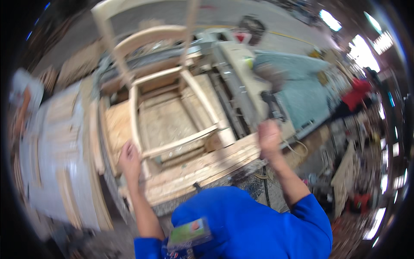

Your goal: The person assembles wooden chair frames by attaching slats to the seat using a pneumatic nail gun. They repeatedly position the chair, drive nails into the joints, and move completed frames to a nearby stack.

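Note:
A pale wooden chair frame [181,141] without a seat panel sits on the workbench, its curved backrest rising at the far side. My left hand [130,159] is beside the frame's near left corner. Its fingers are curled together, and whatever may be in them is hidden. Out to the right, my right hand [269,135] is smeared by motion at the bench's right side. Just beyond it is a dark metal tool [272,105], also blurred. I cannot tell whether the hand touches the tool.
Thin wood strips lie on a grey-covered stack [56,142] at the left. A blue-green tabletop [302,88] stands to the right, with a cable [299,152] looping near it. A person in red [358,91] is at far right; another person's arm [22,112] shows at far left.

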{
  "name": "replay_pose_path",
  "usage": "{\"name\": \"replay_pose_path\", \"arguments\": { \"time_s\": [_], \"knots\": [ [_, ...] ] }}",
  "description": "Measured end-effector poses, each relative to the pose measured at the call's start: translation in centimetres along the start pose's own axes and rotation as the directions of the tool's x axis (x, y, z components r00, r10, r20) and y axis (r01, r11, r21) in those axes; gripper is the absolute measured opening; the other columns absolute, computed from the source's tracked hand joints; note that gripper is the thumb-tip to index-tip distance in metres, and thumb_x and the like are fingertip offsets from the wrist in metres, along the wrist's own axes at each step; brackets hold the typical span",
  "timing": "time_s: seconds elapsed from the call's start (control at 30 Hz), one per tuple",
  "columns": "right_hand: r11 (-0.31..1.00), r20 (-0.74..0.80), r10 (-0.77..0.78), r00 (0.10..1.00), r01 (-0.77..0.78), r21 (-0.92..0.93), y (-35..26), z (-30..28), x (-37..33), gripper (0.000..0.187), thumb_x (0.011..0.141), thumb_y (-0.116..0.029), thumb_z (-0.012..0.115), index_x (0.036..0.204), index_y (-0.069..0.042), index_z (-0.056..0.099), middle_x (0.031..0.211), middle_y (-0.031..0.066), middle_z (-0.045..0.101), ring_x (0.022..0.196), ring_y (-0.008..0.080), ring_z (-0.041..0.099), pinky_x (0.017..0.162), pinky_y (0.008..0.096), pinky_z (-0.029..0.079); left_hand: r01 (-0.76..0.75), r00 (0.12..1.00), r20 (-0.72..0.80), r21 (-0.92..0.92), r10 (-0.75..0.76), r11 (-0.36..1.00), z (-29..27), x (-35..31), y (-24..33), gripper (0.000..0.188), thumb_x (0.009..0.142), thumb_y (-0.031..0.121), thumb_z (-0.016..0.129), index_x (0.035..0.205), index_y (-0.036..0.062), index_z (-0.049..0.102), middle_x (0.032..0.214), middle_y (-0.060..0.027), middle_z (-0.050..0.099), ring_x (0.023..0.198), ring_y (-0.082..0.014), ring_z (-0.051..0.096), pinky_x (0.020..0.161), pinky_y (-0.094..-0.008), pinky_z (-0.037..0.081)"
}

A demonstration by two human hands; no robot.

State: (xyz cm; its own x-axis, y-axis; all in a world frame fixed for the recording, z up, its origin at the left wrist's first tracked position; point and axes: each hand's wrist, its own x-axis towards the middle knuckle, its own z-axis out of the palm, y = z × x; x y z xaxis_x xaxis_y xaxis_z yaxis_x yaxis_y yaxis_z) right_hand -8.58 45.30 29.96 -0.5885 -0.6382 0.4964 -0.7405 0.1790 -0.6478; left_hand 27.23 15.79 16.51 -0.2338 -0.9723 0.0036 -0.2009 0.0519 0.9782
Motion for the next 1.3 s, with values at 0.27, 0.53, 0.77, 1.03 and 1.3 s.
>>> {"name": "replay_pose_path", "arguments": {
  "time_s": [0.27, 0.53, 0.77, 1.03, 1.3],
  "knots": [
    [0.987, 0.895, 0.003, 0.446, 0.141, -0.074, 0.2, 7.7, -12.4, 0.043, 0.104, -0.05, 0.054, 0.1, -0.008, 0.06, 0.086, 0.0174, 0.067, 0.079, 0.0398, 0.071, 0.07, 0.0539, 0.055, 0.028, 0.99, 0.131, 0.158, -0.05, 0.987, 0.9, -0.3, 3.7, 0.047, 0.106, 0.019, 0.065, 0.142, -0.0086, 0.057, 0.129, -0.0167, 0.068, 0.116, -0.0193, 0.065, 0.101, -0.0317, 0.051],
    [0.88, 0.739, -0.419, 0.527, 0.437, 0.187, 2.2, 11.2, -14.0, 0.032, 0.094, -0.041, 0.067, 0.092, -0.008, 0.069, 0.104, 0.0148, 0.065, 0.094, 0.0342, 0.064, 0.085, 0.0467, 0.05, 0.047, 0.981, 0.177, 0.206, -0.084, 0.977, 3.3, -1.1, 3.1, 0.045, 0.104, 0.017, 0.066, 0.142, -0.0072, 0.058, 0.122, -0.0161, 0.072, 0.11, -0.018, 0.067, 0.097, -0.0312, 0.052],
    [0.921, 0.083, 0.335, 0.939, -0.307, -0.237, 14.9, 2.7, -2.1, 0.032, 0.098, -0.02, 0.06, 0.122, 0.0, 0.066, 0.106, 0.0225, 0.067, 0.103, 0.0399, 0.065, 0.093, 0.0483, 0.052, 0.183, 0.96, 0.173, 0.202, -0.219, 0.962, 9.6, -2.8, 3.1, 0.043, 0.102, 0.015, 0.069, 0.139, -0.0063, 0.061, 0.117, -0.0168, 0.074, 0.104, -0.0164, 0.07, 0.092, -0.0289, 0.054],
    [0.623, 0.14, 0.523, 0.841, -0.265, -0.736, 36.4, -4.5, 5.6, 0.075, 0.098, -0.028, 0.067, 0.156, 0.007, 0.035, 0.135, 0.0346, 0.057, 0.123, 0.0518, 0.057, 0.106, 0.0535, 0.047, 0.171, 0.851, 0.455, 0.232, -0.262, 0.958, 22.5, -2.4, 3.6, 0.039, 0.1, 0.017, 0.069, 0.134, -0.0015, 0.065, 0.119, -0.0182, 0.077, 0.108, -0.0233, 0.075, 0.092, -0.0351, 0.059],
    [0.623, 0.273, 0.526, 0.806, -0.146, -0.769, 36.1, -8.2, 13.1, 0.047, 0.105, -0.028, 0.058, 0.134, 0.008, 0.057, 0.103, 0.0334, 0.071, 0.088, 0.0503, 0.071, 0.078, 0.0532, 0.056, 0.257, 0.536, 0.795, 0.164, -0.282, 0.952, 28.8, -5.3, 4.0, 0.044, 0.102, 0.025, 0.067, 0.139, 0.002, 0.062, 0.124, -0.0167, 0.075, 0.104, -0.0287, 0.075, 0.09, -0.0386, 0.059]
  ]
}}
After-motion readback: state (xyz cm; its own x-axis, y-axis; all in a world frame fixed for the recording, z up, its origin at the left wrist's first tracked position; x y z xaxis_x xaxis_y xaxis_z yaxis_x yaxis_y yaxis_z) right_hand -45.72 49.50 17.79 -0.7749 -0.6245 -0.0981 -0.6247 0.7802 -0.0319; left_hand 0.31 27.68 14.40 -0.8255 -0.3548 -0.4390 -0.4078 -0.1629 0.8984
